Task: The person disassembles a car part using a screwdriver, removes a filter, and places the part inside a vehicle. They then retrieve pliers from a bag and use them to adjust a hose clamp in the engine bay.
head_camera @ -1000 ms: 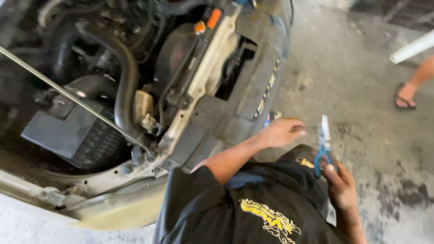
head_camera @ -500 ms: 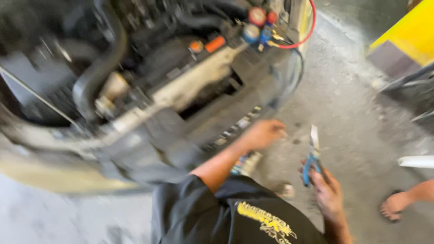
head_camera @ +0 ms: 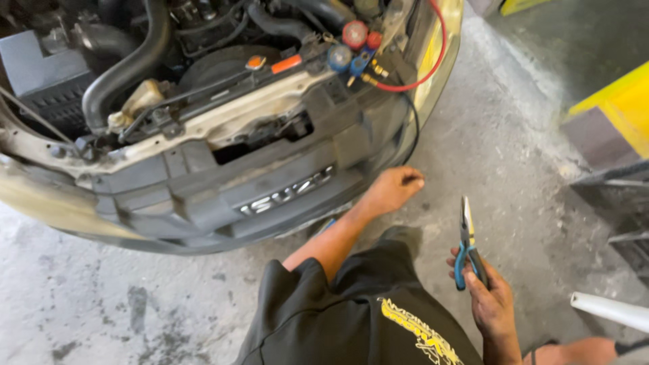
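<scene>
My left hand [head_camera: 395, 189] reaches forward to the concrete floor just below the right end of a car's dark front panel [head_camera: 270, 192]. Its fingers are curled together with the tips down, and nothing shows in them. My right hand [head_camera: 490, 297] is lower right, beside my black shirt [head_camera: 365, 318], and grips blue-handled long-nose pliers [head_camera: 466, 240] with the jaws pointing up and away. The two hands are well apart.
The open engine bay [head_camera: 203, 61] fills the upper left, with hoses and a battery. Red and blue gauges [head_camera: 351, 44] with a red hose [head_camera: 433, 64] hang on its front edge. A yellow and grey block [head_camera: 608, 122] stands right. A white tube [head_camera: 608, 309] and another person's leg [head_camera: 574, 353] are at lower right.
The view has swung so the car front sits higher and further left. My left hand stays low by the front panel on the floor. The pliers remain in my right hand.
</scene>
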